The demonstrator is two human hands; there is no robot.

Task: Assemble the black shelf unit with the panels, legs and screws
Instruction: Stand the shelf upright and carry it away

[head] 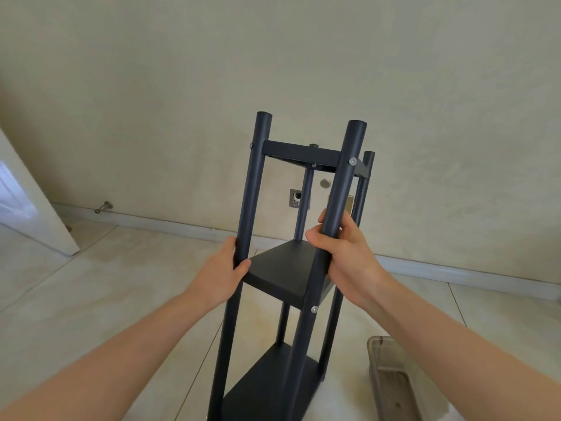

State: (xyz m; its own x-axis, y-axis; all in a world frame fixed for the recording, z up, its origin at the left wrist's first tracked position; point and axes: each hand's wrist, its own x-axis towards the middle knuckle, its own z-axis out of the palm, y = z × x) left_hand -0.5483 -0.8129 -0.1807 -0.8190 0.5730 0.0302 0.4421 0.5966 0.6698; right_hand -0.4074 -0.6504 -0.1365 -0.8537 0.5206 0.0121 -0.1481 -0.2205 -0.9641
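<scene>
Head view: black shelf unit (299, 151) stood upright over the tiled floor (106, 287), long axis vertical, base out of frame — left hand (226, 268) gripped the near-left leg (251, 192), right hand (344, 253) the near-right leg (342, 183), both beside the middle panel (282, 268).

Shelf unit (282, 268) matte black w/ silver screws (352, 161); wall (182, 86) beige, floor tiles (91, 284) cream, tray (394, 381) grey-brown.

No text, label, brand, number or sign can be read anywhere in this view.
</scene>
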